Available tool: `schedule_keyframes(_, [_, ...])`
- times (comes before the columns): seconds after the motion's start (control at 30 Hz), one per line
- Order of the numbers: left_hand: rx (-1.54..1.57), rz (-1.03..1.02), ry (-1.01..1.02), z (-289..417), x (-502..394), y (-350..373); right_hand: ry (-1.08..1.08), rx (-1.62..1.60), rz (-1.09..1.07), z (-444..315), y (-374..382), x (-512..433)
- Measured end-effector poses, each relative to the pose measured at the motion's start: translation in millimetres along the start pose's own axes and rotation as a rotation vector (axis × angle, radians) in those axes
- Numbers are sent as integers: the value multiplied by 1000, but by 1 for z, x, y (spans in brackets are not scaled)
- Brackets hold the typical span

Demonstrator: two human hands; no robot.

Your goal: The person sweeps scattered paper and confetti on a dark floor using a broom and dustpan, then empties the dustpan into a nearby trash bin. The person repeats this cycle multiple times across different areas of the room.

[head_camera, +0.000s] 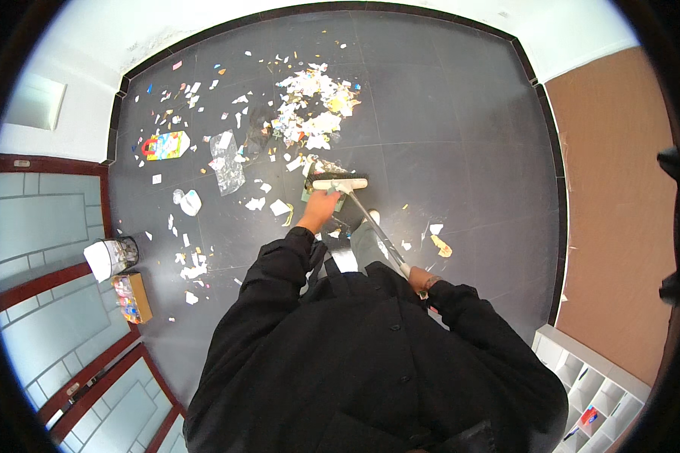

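Observation:
My right hand point(421, 280) is closed around the lower end of the metal handle of a broom point(377, 226), which slants up to the left. The broom's pale head point(340, 184) with dark bristles lies over a green dustpan point(306, 193). My left hand point(321, 206) is at the dustpan, just below the broom head; whether its fingers grip the dustpan or the broom head I cannot tell. Paper scraps sit at the dustpan's far edge. Beyond it a large pile of torn paper point(317, 124) spreads over the dark tiled floor.
Loose scraps, a clear plastic bag point(226, 164), a colourful paper bag point(168, 145) and a white container point(190, 203) lie to the left. Near the glazed doors stand a wire wastebasket point(126, 252) and a cardboard box point(140, 298). A white shelf unit point(592, 368) stands lower right.

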State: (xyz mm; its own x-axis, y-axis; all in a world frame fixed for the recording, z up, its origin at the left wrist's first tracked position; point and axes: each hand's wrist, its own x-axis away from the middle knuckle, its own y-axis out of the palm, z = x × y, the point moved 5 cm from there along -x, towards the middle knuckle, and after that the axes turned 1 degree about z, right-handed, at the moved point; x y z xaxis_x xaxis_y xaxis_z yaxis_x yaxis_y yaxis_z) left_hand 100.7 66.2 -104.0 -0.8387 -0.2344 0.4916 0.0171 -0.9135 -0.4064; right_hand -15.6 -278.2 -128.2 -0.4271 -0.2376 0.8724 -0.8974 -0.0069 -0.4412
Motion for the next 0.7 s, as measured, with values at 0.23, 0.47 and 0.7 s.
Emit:
schedule_keyframes(0.23, [419, -360, -406, -17, 36, -7, 139, -194, -54, -2, -10, 17])
schedule_keyframes(0.47, [508, -367, -500, -48, 69, -19, 140, -204, 27, -3, -27, 26])
schedule_keyframes(0.7, [475, -203, -440, -67, 103, -41, 128, -341, -27, -17, -48, 58])
